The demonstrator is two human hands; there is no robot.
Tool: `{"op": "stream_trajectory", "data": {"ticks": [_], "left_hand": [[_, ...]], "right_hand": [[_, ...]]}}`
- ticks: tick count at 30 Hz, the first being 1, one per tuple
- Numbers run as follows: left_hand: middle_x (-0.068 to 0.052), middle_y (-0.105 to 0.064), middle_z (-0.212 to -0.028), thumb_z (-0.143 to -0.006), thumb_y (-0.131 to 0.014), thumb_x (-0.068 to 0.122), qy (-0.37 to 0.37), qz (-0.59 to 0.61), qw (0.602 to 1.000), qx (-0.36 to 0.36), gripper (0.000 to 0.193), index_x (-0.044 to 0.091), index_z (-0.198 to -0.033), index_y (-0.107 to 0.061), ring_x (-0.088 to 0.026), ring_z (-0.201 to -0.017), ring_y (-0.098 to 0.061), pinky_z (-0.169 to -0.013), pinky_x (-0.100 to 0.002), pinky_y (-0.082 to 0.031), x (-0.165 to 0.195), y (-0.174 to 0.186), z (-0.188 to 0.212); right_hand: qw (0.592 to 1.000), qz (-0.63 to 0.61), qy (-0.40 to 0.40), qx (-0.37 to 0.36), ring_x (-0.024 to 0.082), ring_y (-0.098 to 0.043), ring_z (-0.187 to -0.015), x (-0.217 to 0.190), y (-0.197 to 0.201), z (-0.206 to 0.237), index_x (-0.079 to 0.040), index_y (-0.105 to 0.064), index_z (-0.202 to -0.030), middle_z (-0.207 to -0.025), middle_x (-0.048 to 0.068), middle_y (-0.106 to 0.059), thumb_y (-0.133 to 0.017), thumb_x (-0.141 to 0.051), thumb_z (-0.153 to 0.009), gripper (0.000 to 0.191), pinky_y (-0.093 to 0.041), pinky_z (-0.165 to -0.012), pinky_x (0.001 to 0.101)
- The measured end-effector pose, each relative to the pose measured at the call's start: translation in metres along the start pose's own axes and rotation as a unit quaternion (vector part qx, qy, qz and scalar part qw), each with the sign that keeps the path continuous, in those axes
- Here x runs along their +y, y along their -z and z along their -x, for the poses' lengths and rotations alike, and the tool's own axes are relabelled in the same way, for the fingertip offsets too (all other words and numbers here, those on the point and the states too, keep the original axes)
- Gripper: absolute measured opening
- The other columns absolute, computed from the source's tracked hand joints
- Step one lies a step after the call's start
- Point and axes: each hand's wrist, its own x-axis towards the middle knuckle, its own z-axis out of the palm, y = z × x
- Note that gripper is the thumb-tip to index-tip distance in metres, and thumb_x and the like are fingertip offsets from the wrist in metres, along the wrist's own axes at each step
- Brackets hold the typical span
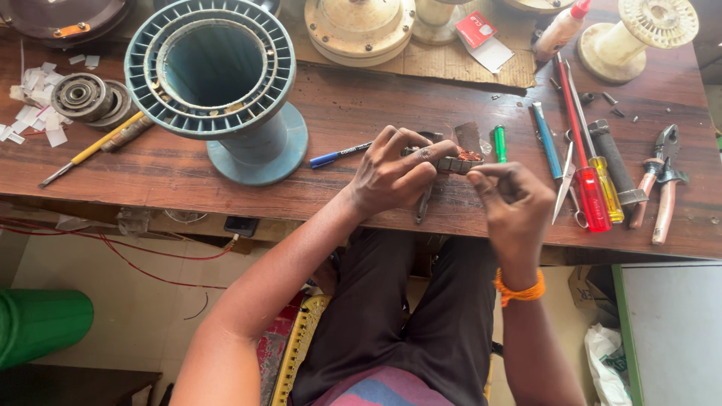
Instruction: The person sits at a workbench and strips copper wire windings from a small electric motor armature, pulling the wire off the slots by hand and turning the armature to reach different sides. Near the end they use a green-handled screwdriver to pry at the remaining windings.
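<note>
Left hand point(391, 177) clamps small dark slotted metal core with copper winding point(459, 162) above wooden tabletop point(361, 113), steadying it; right hand point(511, 203) fingertips pinched at its end; red-handled screwdriver point(590, 192) nearby.

Both bare forearms reach forward and angle inward, meeting near the middle. The left hand point(392, 177) curls, fingers bent and closed in a grip. The right hand point(513, 207), just beside it, pinches with thumb and fingertips.

red-and-white flat packet point(481, 39) on cardboard, table's far edge
</note>
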Motion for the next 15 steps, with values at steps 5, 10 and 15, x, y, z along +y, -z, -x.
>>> {"op": "stream_trajectory", "data": {"ticks": [5, 10, 15], "left_hand": [[0.001, -0.064, -0.139, -0.089, -0.073, 0.017, -0.006, -0.011, 1.000, -0.005, 0.017, 0.012, -0.083, -0.057, -0.023, -0.111, -0.063, -0.087, -0.038, -0.052, 0.001, 0.001, 0.002], [0.002, -0.058, -0.134, -0.092, -0.074, 0.019, -0.054, -0.063, 0.997, 0.000, 0.024, 0.028, -0.113, -0.065, -0.022, -0.114, -0.061, -0.090, -0.036, -0.054, 0.003, 0.002, 0.000], [0.005, -0.056, -0.125, -0.091, -0.075, 0.019, -0.077, -0.098, 0.992, 0.007, 0.028, 0.029, -0.116, -0.066, -0.023, -0.115, -0.061, -0.088, -0.037, -0.055, 0.006, 0.004, 0.001]], "right_hand": [[0.998, 0.002, 0.029, 0.048, 0.001, -0.032, -0.059, 0.017, -0.025, 0.020, -0.001, -0.074, -0.102, -0.064, -0.008, -0.042, -0.079, -0.003, -0.097, 0.007, -0.023, -0.053, 0.0224], [0.992, -0.087, 0.051, 0.078, -0.001, -0.038, -0.064, 0.039, -0.046, 0.032, -0.001, -0.069, -0.100, -0.070, -0.011, -0.048, -0.075, 0.000, -0.099, 0.006, -0.027, -0.056, 0.0217], [0.992, -0.094, 0.024, 0.079, -0.001, -0.033, -0.062, 0.047, -0.053, 0.050, -0.002, -0.067, -0.094, -0.067, -0.010, -0.043, -0.077, -0.001, -0.097, 0.011, -0.023, -0.055, 0.0209]]}}
